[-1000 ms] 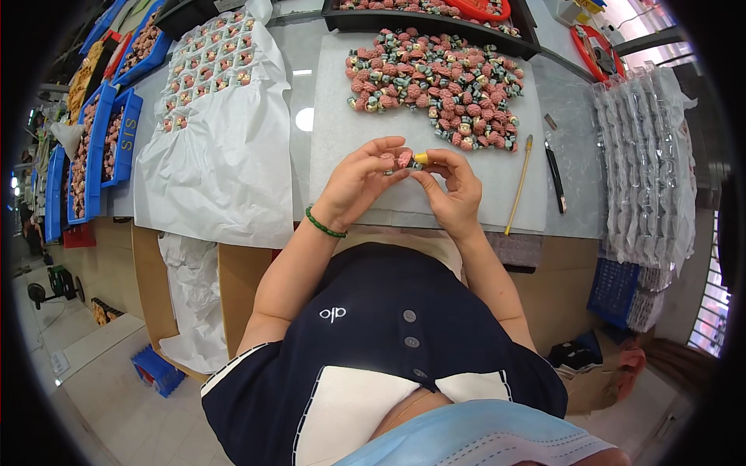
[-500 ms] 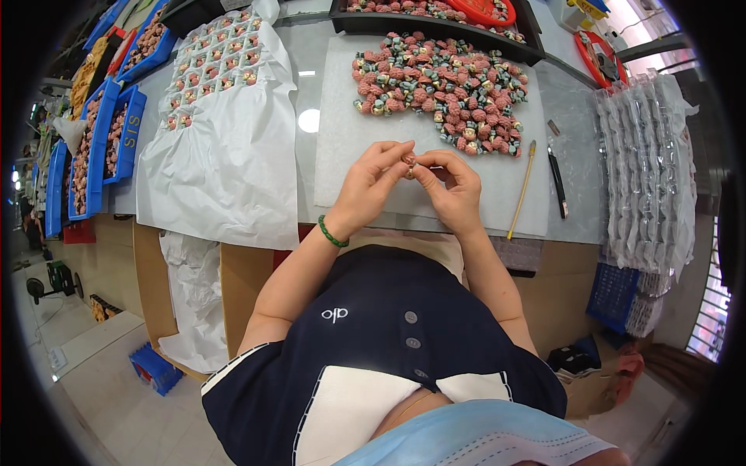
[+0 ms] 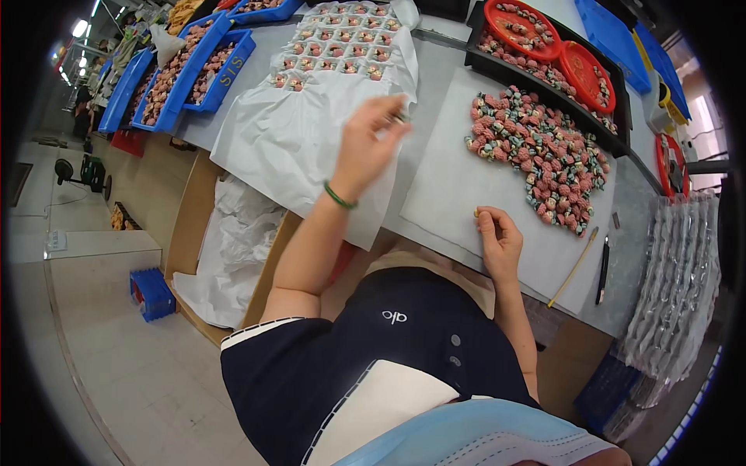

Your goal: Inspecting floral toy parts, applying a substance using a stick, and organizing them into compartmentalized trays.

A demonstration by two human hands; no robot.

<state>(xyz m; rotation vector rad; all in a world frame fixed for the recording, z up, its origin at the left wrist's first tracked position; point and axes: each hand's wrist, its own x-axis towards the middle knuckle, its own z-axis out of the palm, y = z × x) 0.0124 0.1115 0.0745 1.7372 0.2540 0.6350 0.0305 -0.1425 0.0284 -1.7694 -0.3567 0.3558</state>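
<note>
Grey tabletop (image 3: 434, 85) spreads across the work area, with blue bins (image 3: 233, 74) at the far left. Near the middle, the left hand (image 3: 369, 147) hangs above white paper (image 3: 284, 128), thumb and fingertips pinching a small greyish piece (image 3: 401, 118), too blurred to make out but probably a figure. Just beyond is a pocketed tray (image 3: 316, 57) holding many pink figures. Well apart, the right hand (image 3: 501, 241) is loosely curled over the white mat (image 3: 443, 167), with something yellow (image 3: 476, 212) at its fingertips; whether it is gripped or worn, I cannot tell. A pile of figures (image 3: 540, 155) lies beyond that hand. This looks like the carrying step; the next move seems to call for lining the piece up with a free pocket.
</note>
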